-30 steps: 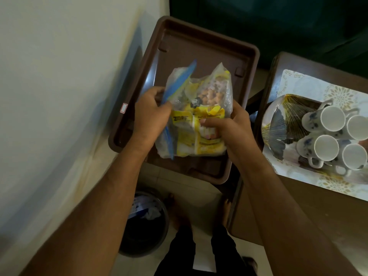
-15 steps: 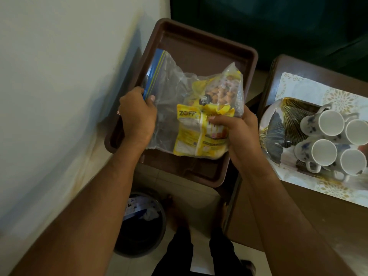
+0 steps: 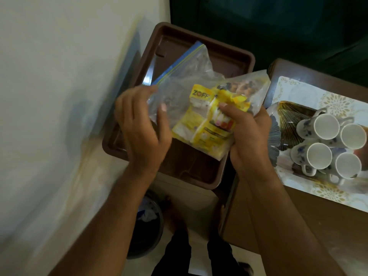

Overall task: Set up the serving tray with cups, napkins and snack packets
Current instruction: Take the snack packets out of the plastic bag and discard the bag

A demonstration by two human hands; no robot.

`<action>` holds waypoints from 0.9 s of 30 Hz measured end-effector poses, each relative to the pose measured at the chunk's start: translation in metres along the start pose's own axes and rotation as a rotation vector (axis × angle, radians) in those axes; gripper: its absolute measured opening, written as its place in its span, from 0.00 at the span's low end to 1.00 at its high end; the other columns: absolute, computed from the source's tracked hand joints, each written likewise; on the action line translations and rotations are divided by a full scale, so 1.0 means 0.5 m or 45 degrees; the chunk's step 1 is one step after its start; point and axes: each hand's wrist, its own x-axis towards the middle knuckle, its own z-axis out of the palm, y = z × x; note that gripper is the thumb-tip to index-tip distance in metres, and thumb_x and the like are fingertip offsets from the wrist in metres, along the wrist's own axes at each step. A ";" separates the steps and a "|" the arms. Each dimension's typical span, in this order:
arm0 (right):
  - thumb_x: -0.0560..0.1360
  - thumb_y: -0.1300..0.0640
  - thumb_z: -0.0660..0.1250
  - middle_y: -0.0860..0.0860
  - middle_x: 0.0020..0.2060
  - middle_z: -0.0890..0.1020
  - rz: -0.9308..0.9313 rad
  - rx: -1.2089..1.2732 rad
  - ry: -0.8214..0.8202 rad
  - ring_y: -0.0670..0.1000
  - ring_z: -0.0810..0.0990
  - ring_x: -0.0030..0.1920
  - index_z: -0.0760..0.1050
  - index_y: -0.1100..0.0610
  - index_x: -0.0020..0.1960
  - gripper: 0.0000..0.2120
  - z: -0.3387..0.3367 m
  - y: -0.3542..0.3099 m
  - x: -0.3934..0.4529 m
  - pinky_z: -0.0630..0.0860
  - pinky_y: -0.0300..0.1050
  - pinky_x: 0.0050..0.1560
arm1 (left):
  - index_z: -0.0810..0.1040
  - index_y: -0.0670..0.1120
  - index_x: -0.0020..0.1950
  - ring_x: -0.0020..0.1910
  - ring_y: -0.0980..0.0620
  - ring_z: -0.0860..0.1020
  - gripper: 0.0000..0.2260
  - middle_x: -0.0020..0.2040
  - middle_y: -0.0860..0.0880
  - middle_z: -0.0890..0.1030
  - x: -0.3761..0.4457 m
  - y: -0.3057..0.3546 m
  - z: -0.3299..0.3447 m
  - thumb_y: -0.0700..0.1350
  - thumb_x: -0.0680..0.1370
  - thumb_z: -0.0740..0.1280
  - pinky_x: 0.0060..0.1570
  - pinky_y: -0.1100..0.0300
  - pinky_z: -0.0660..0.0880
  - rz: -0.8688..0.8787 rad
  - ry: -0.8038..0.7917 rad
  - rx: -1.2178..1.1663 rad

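Person seen from above: two bare forearms, no sleeves, watch or rings. Left hand (image 3: pixel 143 128) and right hand (image 3: pixel 249 134) ungloved (short nails). Dark trousers (image 3: pixel 197 253) below the hands.

Tray (image 3: pixel 235 62) centre, against wall (image 3: pixel 59 96) on left. Zip bag (image 3: pixel 185 80) over tray, snack packets (image 3: pixel 207 124) inside bag. Left hand (image 3: pixel 141 126) at bag's left side, right hand (image 3: pixel 249 134) at right. Tabletop (image 3: pixel 298 226) right of tray: mat (image 3: pixel 328 194) on it, four cups (image 3: pixel 328 144) clustered on mat. Bin (image 3: pixel 147 226) on floor below tray.
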 end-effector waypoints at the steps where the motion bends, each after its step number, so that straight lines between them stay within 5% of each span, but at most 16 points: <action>1: 0.68 0.69 0.77 0.62 0.54 0.87 -0.005 -0.005 0.021 0.61 0.88 0.52 0.77 0.63 0.63 0.24 0.005 -0.005 -0.003 0.84 0.67 0.54 | 0.78 0.38 0.65 0.63 0.40 0.77 0.15 0.63 0.40 0.78 -0.026 0.015 -0.008 0.44 0.80 0.68 0.66 0.48 0.72 0.131 -0.060 -0.087; 4: 0.64 0.64 0.80 0.60 0.54 0.86 -0.037 -0.054 0.064 0.60 0.88 0.53 0.75 0.62 0.64 0.30 0.020 -0.023 -0.013 0.84 0.66 0.53 | 0.72 0.40 0.71 0.69 0.43 0.72 0.25 0.70 0.41 0.70 -0.094 0.044 -0.013 0.46 0.76 0.71 0.65 0.41 0.73 0.396 -0.363 -0.129; 7: 0.60 0.58 0.81 0.57 0.53 0.86 -0.056 -0.104 0.115 0.58 0.88 0.51 0.75 0.59 0.62 0.32 0.033 -0.029 -0.024 0.86 0.63 0.50 | 0.68 0.42 0.74 0.72 0.42 0.71 0.28 0.71 0.40 0.68 -0.132 0.055 0.009 0.45 0.77 0.74 0.68 0.42 0.72 0.433 -0.465 -0.027; 12: 0.61 0.53 0.82 0.51 0.54 0.85 -0.036 -0.155 0.138 0.51 0.87 0.53 0.73 0.52 0.61 0.32 0.044 -0.023 -0.050 0.86 0.57 0.54 | 0.75 0.41 0.71 0.70 0.40 0.76 0.14 0.68 0.39 0.75 -0.125 0.068 0.031 0.40 0.85 0.65 0.71 0.46 0.74 0.327 -0.265 -0.014; 18: 0.67 0.53 0.83 0.49 0.57 0.84 -0.040 -0.097 -0.010 0.49 0.86 0.56 0.69 0.50 0.68 0.34 0.042 -0.034 -0.079 0.85 0.54 0.57 | 0.79 0.36 0.68 0.68 0.42 0.79 0.18 0.66 0.38 0.80 -0.089 0.084 0.021 0.42 0.88 0.55 0.69 0.47 0.77 0.091 -0.193 -0.232; 22: 0.74 0.45 0.76 0.49 0.59 0.83 -0.148 -0.090 -0.160 0.48 0.86 0.56 0.70 0.50 0.72 0.30 0.031 -0.049 -0.087 0.86 0.46 0.51 | 0.79 0.36 0.65 0.64 0.51 0.79 0.15 0.61 0.43 0.82 -0.052 0.106 0.022 0.30 0.80 0.61 0.67 0.61 0.76 -0.103 -0.022 -0.358; 25: 0.81 0.49 0.68 0.53 0.59 0.82 -0.324 -0.160 -0.078 0.53 0.86 0.56 0.74 0.54 0.69 0.19 0.004 -0.061 -0.058 0.86 0.47 0.48 | 0.80 0.39 0.64 0.60 0.51 0.82 0.12 0.58 0.46 0.83 -0.014 0.109 0.018 0.36 0.82 0.67 0.59 0.63 0.80 -0.311 0.034 -0.475; 27: 0.82 0.54 0.68 0.53 0.63 0.80 -0.408 -0.257 0.026 0.54 0.83 0.61 0.72 0.54 0.70 0.18 -0.015 -0.067 -0.026 0.85 0.54 0.56 | 0.79 0.42 0.66 0.59 0.54 0.82 0.12 0.58 0.50 0.82 0.012 0.105 0.009 0.41 0.82 0.67 0.56 0.67 0.80 -0.402 0.018 -0.562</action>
